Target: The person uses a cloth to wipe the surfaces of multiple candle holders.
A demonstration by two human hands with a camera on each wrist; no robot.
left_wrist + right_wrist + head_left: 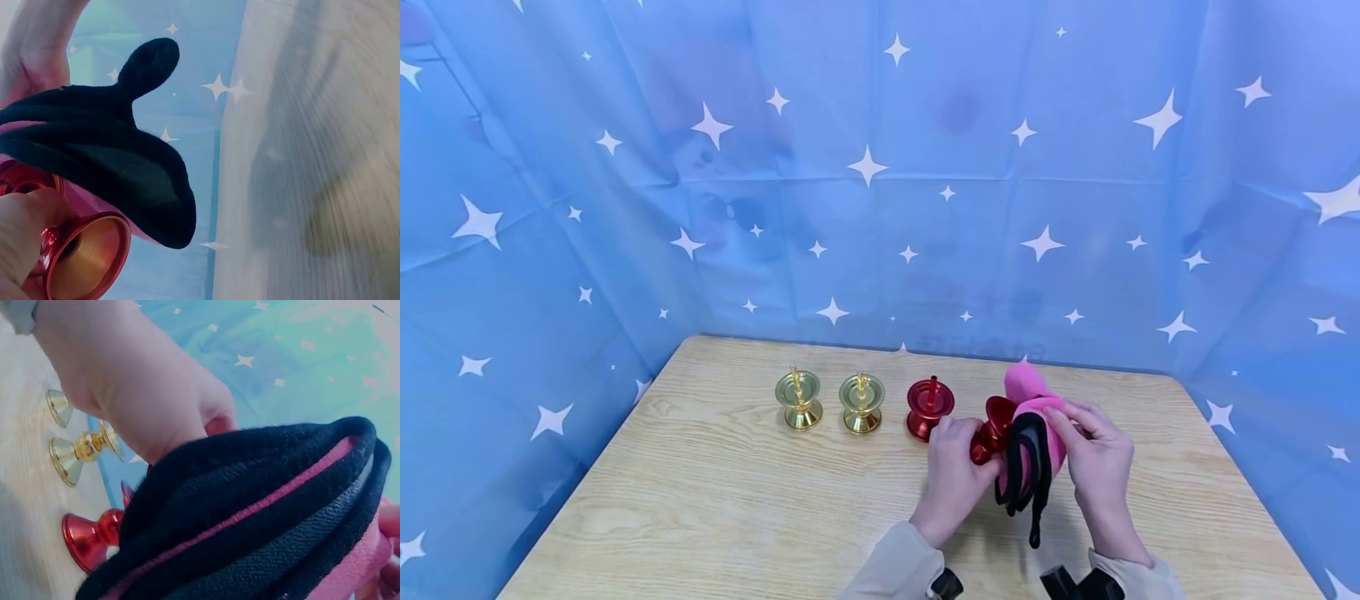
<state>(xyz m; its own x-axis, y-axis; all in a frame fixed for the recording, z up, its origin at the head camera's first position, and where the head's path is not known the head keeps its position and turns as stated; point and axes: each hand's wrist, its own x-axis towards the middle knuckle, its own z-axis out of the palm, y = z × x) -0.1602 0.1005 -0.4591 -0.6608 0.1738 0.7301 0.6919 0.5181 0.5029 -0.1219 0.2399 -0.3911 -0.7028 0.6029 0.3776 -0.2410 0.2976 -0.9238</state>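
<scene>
My left hand (953,471) grips a red metal candle holder (997,423) by its stem, tilted sideways over the right part of the table. The flared base (87,256) shows its golden hollow underside in the left wrist view. My right hand (1101,462) pinches a folded pink cloth with black edging (1028,385) up against the holder's dish. Black folds (250,512) of this cloth fill the right wrist view, and a narrow black end hangs down. The cloth covers part of the holder.
Another red candle holder (930,408) stands upright just left of my left hand. Further left stand two gold ones, the nearer (861,402) and the farther (799,400), each with a thin upright in its dish. A blue star-patterned curtain (865,217) surrounds the wooden table (700,500).
</scene>
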